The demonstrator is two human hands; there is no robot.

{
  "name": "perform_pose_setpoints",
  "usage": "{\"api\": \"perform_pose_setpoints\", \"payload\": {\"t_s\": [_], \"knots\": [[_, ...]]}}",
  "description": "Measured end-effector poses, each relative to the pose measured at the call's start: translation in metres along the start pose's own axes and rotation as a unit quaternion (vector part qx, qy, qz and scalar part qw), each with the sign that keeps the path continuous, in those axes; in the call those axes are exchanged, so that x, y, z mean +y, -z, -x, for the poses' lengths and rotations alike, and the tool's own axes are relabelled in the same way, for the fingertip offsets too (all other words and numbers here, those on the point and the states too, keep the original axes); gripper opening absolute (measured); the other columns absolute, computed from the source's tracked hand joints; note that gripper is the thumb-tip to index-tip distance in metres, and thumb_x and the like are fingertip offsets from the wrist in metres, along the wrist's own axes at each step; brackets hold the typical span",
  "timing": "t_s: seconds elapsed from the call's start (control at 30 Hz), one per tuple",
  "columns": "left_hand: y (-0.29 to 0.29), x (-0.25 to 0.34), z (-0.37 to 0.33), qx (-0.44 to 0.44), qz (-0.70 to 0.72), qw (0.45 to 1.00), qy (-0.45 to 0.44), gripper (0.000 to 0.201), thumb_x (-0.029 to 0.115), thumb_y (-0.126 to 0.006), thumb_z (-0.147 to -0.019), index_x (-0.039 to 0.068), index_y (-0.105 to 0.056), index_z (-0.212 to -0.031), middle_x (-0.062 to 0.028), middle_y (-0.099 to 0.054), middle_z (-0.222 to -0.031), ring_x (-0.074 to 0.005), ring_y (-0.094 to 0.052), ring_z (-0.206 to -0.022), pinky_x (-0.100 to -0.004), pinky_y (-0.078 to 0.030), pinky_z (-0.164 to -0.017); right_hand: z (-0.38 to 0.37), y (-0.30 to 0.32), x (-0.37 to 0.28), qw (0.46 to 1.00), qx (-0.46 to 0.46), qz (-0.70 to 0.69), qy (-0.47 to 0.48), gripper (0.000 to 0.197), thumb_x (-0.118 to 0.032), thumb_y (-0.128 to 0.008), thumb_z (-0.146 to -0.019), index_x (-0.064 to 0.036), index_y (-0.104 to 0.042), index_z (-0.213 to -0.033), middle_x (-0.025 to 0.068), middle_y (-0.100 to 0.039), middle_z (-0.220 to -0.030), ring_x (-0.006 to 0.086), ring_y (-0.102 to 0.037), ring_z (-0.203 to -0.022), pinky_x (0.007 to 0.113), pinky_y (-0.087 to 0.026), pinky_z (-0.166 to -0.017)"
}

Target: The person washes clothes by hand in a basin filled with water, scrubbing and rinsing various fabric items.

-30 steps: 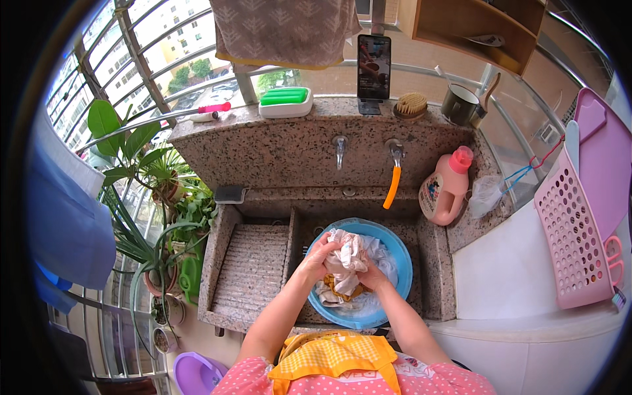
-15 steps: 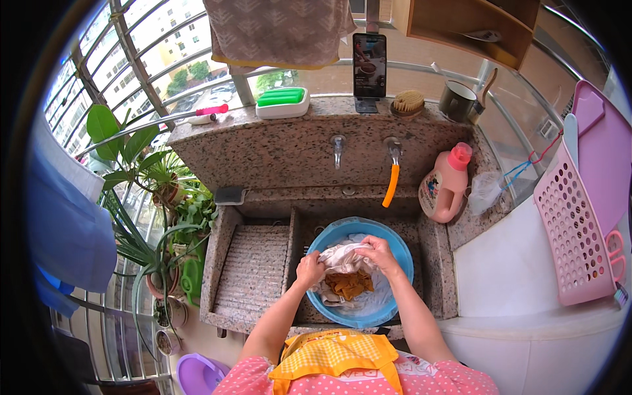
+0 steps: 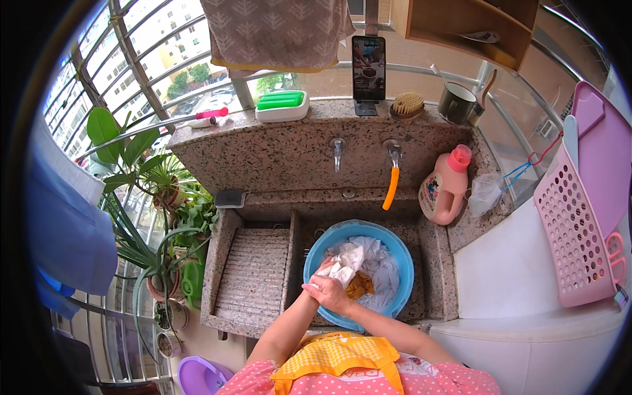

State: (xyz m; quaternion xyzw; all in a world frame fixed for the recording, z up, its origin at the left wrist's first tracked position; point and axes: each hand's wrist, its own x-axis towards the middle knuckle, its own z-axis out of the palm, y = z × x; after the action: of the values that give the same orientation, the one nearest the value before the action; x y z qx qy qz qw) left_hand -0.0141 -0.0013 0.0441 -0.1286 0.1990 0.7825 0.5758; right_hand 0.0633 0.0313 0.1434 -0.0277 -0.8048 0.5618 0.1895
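Observation:
Over the left side of a blue basin [image 3: 406, 266], my two hands are close together on a white cloth [image 3: 347, 264]. My right hand [image 3: 332, 295] is closed, reaching across my left wrist, with a bit of the cloth showing beside its fingers. My left hand [image 3: 322, 267] is curled at the cloth's near left side, mostly covered by the right hand and the cloth. Beside them in the basin lie a mustard-brown cloth [image 3: 360, 286] and pale bluish-white laundry [image 3: 384, 270], which looks wet.
The basin stands in a speckled stone sink, right of a ribbed washboard [image 3: 253, 270]. Behind it are a metal tap [image 3: 338, 153] and another with an orange hose [image 3: 392, 187]. A pink detergent bottle [image 3: 444, 187] stands right; a phone [image 3: 368, 69] and scrubbing brush [image 3: 407, 105] sit on the ledge.
My right hand has moved left and down to meet the left one. The white cloth, earlier stretched between both hands, is now bunched at the left, uncovering more pale laundry.

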Motion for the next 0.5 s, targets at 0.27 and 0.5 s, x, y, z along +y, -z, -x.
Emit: {"api": "perform_pose_setpoints", "payload": {"t_s": [0.27,0.5], "knots": [[-0.034,-0.016,-0.013,0.154,-0.116,0.978,-0.081,0.033,0.018,-0.03,-0.09,0.002,-0.052,-0.107,-0.015,-0.059,-0.102,-0.0285,-0.059,-0.093,-0.0454,-0.049,-0.08,-0.043,0.053,0.118,0.958,0.253,0.012,-0.135,0.031,-0.026,-0.058,-0.082,-0.001,-0.054,-0.063,0.0108,-0.057,-0.056,0.0206,-0.052,-0.05,0.035,-0.039,-0.049],[-0.056,-0.005,0.011,0.086,0.009,0.995,-0.052,0.038,0.021,-0.037,-0.084,0.002,-0.049,-0.114,-0.0157,-0.055,-0.114,-0.0325,-0.053,-0.105,-0.0511,-0.04,-0.091,-0.01,0.061,0.114,0.75,-0.037,-0.594,-0.287,0.071,-0.065,-0.03,-0.084,-0.0051,-0.051,-0.115,0.0074,-0.057,-0.111,0.0181,-0.054,-0.102,0.031,-0.041,-0.091]]}}
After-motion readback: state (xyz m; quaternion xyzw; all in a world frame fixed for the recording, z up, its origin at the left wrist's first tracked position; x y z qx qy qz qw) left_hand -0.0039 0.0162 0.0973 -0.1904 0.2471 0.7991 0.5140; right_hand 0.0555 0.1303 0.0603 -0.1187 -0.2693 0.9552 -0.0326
